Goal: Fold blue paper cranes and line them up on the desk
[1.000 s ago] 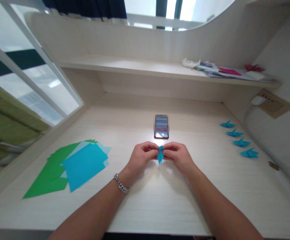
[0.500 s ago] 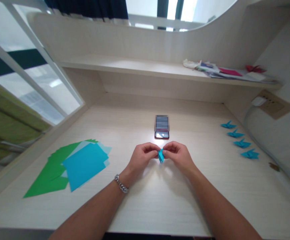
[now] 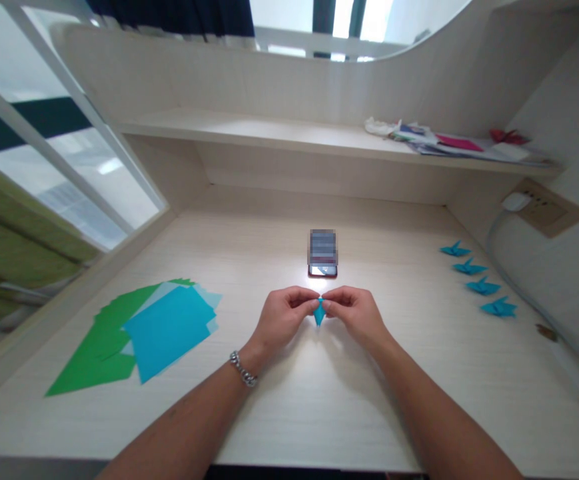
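Note:
A small piece of folded blue paper [image 3: 320, 313] is pinched between my two hands, its narrow end pointing down toward me. My left hand [image 3: 285, 315] grips its left side between thumb and fingers, and a silver chain bracelet [image 3: 243, 369] circles that wrist. On the other side, my right hand [image 3: 355, 311] pinches the paper's right edge. My fingertips hide its upper part. Just beyond my hands lies a phone [image 3: 323, 253] with its screen blurred out.
Blue paper sheets [image 3: 172, 333] overlap green sheets [image 3: 89, 350] at the left. Several folded blue paper cranes [image 3: 484, 287] line the right side. A shelf [image 3: 269, 137] holding papers [image 3: 462, 144] spans the back. A white plug [image 3: 516, 202] sits in the wall socket.
The folded paper has turned slightly and now looks like a symmetrical point between my fingers. My hands have barely moved.

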`<state>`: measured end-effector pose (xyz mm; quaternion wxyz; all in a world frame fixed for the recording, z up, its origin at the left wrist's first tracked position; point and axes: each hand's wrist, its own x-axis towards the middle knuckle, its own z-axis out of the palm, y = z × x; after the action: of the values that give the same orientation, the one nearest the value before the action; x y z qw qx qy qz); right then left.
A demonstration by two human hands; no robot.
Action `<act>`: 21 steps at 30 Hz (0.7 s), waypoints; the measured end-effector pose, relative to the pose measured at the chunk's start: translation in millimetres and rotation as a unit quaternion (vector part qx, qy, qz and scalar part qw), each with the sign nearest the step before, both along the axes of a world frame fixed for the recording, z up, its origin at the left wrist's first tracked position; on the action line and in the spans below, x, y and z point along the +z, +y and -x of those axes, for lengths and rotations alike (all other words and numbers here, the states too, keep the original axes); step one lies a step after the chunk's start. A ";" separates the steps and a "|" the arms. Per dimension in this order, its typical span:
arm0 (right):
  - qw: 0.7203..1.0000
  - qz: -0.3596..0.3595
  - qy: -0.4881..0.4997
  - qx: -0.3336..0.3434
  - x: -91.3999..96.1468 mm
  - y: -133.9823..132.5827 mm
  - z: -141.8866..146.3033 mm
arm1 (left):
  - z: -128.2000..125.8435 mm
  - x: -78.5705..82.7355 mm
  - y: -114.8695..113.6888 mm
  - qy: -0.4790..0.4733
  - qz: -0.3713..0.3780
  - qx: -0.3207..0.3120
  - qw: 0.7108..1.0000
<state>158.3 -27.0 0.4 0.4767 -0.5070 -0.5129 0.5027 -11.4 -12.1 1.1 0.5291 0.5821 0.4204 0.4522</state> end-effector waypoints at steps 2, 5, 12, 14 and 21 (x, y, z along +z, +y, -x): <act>1.000 0.017 0.013 0.001 0.7 0.4 1.0 | -0.3 1.4 -0.6 0.004 0.000 -0.002 1.000; 0.999 0.032 0.034 -0.006 2.1 0.4 3.2 | -0.7 2.5 -0.8 0.004 0.002 0.000 1.000; 0.995 0.046 0.081 -0.027 -0.2 0.0 9.3 | -1.0 -1.0 0.8 -0.012 0.007 0.024 1.000; 0.994 0.058 0.094 -0.025 -2.3 -0.1 11.1 | -1.2 -1.8 0.8 -0.021 0.009 0.029 0.999; 0.997 0.056 0.057 -0.008 -4.1 -1.2 13.3 | -0.8 -2.1 0.0 -0.042 0.022 0.028 0.998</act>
<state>145.0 -28.2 -3.7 0.4798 -0.5075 -0.4521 0.5548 -10.6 -12.1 -1.0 0.5461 0.5385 0.4244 0.4814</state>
